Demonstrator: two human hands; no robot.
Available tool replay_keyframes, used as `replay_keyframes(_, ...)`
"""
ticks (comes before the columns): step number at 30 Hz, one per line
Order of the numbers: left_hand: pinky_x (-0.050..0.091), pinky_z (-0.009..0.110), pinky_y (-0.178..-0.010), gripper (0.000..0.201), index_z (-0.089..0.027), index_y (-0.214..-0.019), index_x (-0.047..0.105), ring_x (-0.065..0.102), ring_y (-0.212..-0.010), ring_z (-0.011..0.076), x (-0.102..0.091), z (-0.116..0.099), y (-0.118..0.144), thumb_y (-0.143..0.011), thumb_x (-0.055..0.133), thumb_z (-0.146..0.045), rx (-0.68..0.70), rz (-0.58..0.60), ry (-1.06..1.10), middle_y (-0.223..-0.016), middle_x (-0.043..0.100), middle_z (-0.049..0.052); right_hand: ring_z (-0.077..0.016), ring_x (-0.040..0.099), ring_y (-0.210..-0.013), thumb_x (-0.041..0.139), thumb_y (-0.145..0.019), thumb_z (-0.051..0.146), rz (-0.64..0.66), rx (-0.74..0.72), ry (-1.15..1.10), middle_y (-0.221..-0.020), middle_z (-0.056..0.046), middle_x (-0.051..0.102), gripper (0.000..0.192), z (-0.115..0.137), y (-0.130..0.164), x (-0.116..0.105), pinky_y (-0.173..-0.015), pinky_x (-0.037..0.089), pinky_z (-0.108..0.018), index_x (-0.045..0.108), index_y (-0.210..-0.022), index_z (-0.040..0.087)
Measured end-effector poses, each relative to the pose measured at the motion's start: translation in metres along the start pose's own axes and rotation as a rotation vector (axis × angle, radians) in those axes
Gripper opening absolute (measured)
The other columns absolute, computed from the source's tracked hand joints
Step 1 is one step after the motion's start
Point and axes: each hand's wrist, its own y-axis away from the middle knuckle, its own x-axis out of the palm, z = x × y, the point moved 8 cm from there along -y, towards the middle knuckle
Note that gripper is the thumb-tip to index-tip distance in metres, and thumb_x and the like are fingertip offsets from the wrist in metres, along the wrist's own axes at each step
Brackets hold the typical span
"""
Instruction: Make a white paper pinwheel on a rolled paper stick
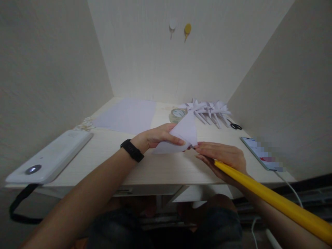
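Note:
My left hand is closed on a folded sheet of white paper, thumb on top, above the desk. Part of the paper stands up toward the back and another part hangs to the left. Beside its lower right edge is my right hand, closed round a long yellow tool. A thin dark tip shows between my right fingers and meets the paper's edge. The tool's yellow body runs back over my right forearm and out of the frame. Its exact kind is unclear.
Folded white paper pinwheel shapes lie at the back right, near black scissors. A round tape roll, flat white paper, a white box-shaped device and a cabled phone are on the desk. Walls enclose three sides.

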Motion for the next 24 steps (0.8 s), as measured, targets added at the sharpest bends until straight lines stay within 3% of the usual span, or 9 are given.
replay_keyframes(18,0.051,0.036,-0.081,0.049,-0.012,-0.105,0.066,0.067,-0.084,0.0215,-0.0078,-0.0013,-0.0012,-0.060,0.085,-0.023,0.035,-0.142,-0.093,-0.104,0.072,0.012,-0.0220,0.076,-0.084,0.066,-0.086,0.016,-0.112,0.048,0.237,-0.092,-0.002,0.079,0.019,0.0070,-0.0005,-0.0018,-0.080,0.064,-0.029,0.075,-0.099,0.026)
replay_keyframes(24,0.050,0.040,-0.088,0.047,-0.011,-0.105,0.067,0.068,-0.089,0.0229,-0.0089,-0.0005,-0.0021,-0.062,0.083,-0.023,0.063,-0.113,-0.129,-0.103,0.073,0.013,-0.0230,0.076,-0.085,0.066,-0.086,0.019,-0.095,0.089,0.204,-0.091,-0.001,0.079,0.017,0.0051,0.0022,0.0023,-0.082,0.064,-0.031,0.075,-0.099,0.027)
